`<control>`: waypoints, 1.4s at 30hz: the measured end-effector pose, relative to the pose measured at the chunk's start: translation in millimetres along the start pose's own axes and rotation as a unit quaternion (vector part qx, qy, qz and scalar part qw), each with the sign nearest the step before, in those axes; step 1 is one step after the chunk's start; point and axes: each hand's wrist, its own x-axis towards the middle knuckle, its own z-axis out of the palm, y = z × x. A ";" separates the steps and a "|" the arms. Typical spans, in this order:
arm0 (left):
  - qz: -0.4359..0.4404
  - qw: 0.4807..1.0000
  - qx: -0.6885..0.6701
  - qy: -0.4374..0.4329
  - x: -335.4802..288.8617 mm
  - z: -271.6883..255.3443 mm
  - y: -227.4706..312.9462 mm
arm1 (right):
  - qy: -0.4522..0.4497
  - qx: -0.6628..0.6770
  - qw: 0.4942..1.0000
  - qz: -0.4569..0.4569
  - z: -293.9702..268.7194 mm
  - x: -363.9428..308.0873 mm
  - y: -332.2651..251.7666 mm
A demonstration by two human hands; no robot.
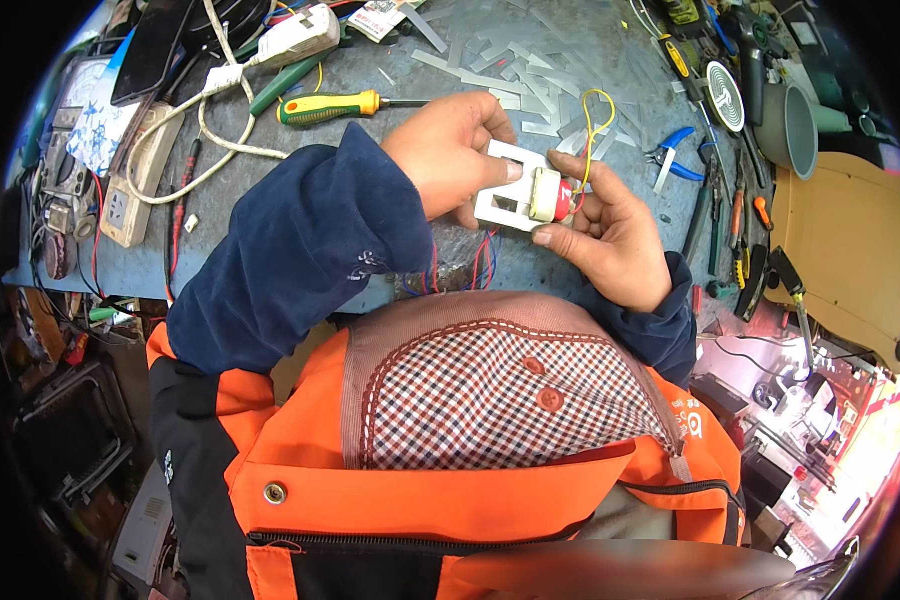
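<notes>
A small transformer coil (546, 195), wrapped in cream and red with thin yellow leads rising from it, is between my hands above the bench. A flat pale metal E-shaped plate (518, 154) sits against its left side. My left hand (448, 145) pinches the plate, the thumb lying on its face. Around the coil's right end curl the fingers and thumb of my right hand (618, 240). Some of the left fingers are hidden behind the plate. Behind the hands, many loose metal strips (540, 85) lie scattered on the bench.
A yellow-green screwdriver (330, 107) lies behind my left forearm, near a white power strip (300, 35) and its cable. Blue-handled pliers (682, 160) rest right of my right hand. Red and blue wires (485, 262) lie by the bench's front edge. A grey bowl-like container (788, 130) stands far right.
</notes>
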 end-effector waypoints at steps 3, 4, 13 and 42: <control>0.004 1.000 -0.007 0.001 1.0 0.4 -3.7 | -0.002 -0.011 1.000 0.002 -1.1 0.0 -0.8; 0.003 1.000 -0.009 0.000 1.6 0.7 -5.1 | 0.005 -0.003 1.000 0.002 1.8 0.7 -2.4; 0.062 0.986 0.134 0.073 -4.8 16.8 -4.3 | -0.001 -0.132 0.990 -0.040 -9.9 0.0 10.4; 0.105 0.855 0.505 0.051 -14.6 37.7 43.7 | -0.100 -0.024 0.995 0.016 -38.1 -2.7 -30.2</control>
